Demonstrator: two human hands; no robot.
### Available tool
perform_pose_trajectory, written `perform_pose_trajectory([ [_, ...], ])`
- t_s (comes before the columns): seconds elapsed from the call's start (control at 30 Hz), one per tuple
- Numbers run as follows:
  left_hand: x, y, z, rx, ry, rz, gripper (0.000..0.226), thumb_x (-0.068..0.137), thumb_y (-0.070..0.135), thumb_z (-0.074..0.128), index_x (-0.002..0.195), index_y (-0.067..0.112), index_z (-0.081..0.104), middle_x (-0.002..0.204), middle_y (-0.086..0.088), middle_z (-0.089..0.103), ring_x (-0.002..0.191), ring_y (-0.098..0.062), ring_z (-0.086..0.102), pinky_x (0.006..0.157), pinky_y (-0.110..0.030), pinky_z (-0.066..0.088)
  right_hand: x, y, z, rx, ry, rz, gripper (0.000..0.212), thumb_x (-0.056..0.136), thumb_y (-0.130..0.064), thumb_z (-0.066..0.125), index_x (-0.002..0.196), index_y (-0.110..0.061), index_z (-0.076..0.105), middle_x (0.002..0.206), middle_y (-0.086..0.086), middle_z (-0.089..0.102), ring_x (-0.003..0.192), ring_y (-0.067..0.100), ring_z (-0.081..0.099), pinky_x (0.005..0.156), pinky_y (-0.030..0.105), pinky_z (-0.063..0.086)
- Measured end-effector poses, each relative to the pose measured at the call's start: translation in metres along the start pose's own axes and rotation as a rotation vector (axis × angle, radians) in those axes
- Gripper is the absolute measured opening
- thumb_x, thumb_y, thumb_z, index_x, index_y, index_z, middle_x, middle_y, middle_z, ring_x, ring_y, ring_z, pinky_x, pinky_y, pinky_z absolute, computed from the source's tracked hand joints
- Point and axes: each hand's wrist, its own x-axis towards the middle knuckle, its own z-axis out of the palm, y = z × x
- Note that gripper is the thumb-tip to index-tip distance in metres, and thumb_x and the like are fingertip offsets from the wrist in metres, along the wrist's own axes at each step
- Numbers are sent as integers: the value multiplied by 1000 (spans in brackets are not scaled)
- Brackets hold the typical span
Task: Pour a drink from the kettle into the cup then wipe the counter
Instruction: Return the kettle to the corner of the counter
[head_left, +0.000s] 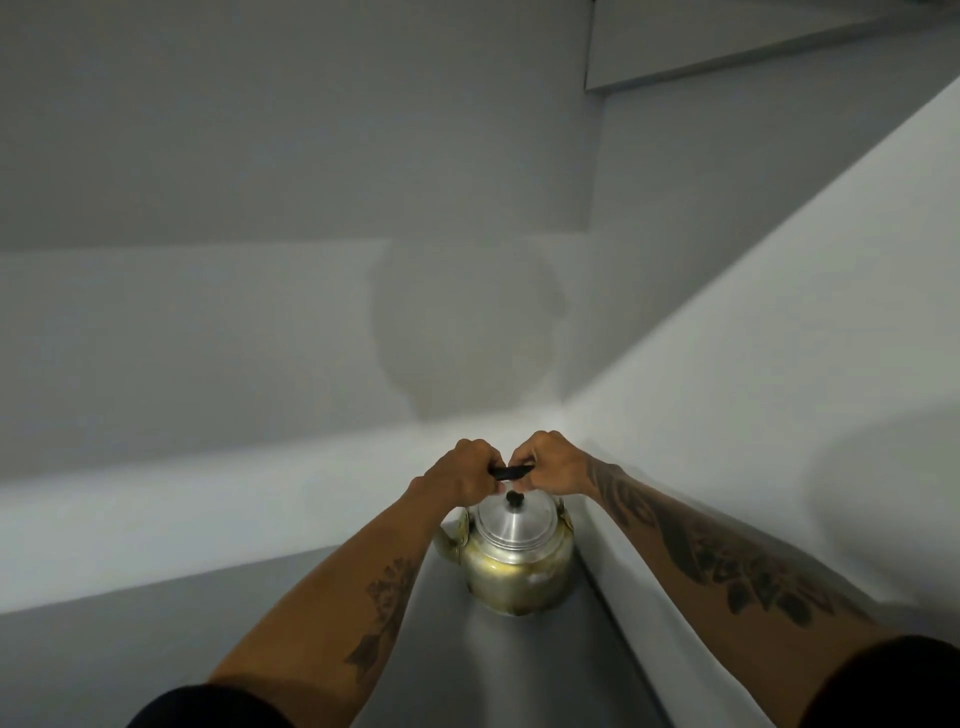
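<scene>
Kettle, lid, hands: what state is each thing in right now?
kettle: upright on the grey counter, spout pointing left, not tilted for pouring.
lid: on, closing the kettle.
handle: raised above the lid, gripped at both ends.
left hand: closed on the handle.
right hand: closed on the handle.
counter: bare where visible; no cup in view.

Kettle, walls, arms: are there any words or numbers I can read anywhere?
None: no word, number, label or sign can be read anywhere.
Kettle: bare metal, with no brand showing.
Lid: plain.
Forearm tattoos: dark shapes, too blurred to tell if any are letters.
Walls and counter: blank.
</scene>
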Motion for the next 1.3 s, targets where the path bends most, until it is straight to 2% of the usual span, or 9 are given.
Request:
perform_pose_trajectory([
  [0.17, 20, -2, 8, -10, 0, -5, 20, 82, 18, 69, 101, 14, 69, 91, -6, 62, 82, -20, 56, 75, -29, 45, 15, 17, -1, -12, -24, 14, 13, 75, -6, 74, 88, -6, 74, 78, 3, 63, 76, 16, 57, 69, 28, 47],
  [0.43, 36, 2, 12, -13, 15, -18, 24, 84, 17, 66, 107, 10, 68, 105, -13, 65, 92, -25, 60, 76, -28, 42, 28, 29, -7, -22, -18, 29, 14, 76, -3, 73, 89, -5, 73, 78, 4, 61, 74, 17, 55, 62, 20, 41],
  [0.6, 39, 4, 15, -9, 30, -18, 24, 85, 17, 65, 108, 9, 67, 107, -14, 65, 96, -28, 61, 77, -28, 43, 29, 33, -7, -67, -28, 33, 14, 77, -4, 73, 83, -16, 68, 80, 2, 60, 77, 19, 56, 62, 19, 40],
  [0.77, 38, 2, 15, -10, 25, -22, 27, 83, 17, 66, 110, 11, 66, 107, -12, 64, 99, -27, 60, 79, -29, 45, 29, 29, -9, -95, -24, 37, 20, 75, -9, 75, 95, -8, 71, 86, 1, 61, 82, 20, 58, 71, 29, 46],
  [0.9, 37, 2, 16, -24, 11, -22, 33, 80, 18, 68, 112, 10, 64, 109, -13, 65, 101, -28, 60, 82, -32, 47, 25, 27, -10, -109, -55, 65, 28, 74, -13, 77, 101, -10, 70, 96, 6, 65, 94, 24, 63, 79, 35, 53],
  [1.0, 34, 0, 17, -39, 7, -37, 55, 78, 21, 72, 129, 13, 54, 125, -10, 60, 116, -26, 55, 97, -33, 46, 22, 27, -13, -120, -71, 83, 40, 73, -18, 78, 110, -12, 67, 104, 3, 62, 95, 22, 59, 78, 32, 49],
  [1.07, 31, -3, 18, -40, 8, -44, 68, 78, 22, 73, 138, 15, 43, 136, -10, 53, 125, -26, 48, 105, -37, 41, 18, 25, -15, -128, -78, 92, 51, 73, -20, 79, 121, -13, 63, 119, 7, 62, 106, 24, 59, 88, 35, 50],
  [1.2, 12, -9, 6, -28, 65, -58, 81, 78, 27, 74, 146, 21, 29, 149, -5, 39, 137, -25, 35, 111, -38, 33, 4, 14, -24, -147, -48, 93, 71, 75, -33, 79, 138, -21, 49, 139, 5, 50, 127, 24, 46, 104, 37, 41],
  [1.3, -30, -24, -11, -20, 105, -73, 82, 79, 31, 72, 147, 23, 27, 154, -4, 33, 141, -24, 30, 114, -39, 30, -7, -9, -19, -132, 32, 33, 72, 80, -43, 74, 143, -26, 44, 151, 1, 41, 138, 22, 36, 114, 39, 33],
])
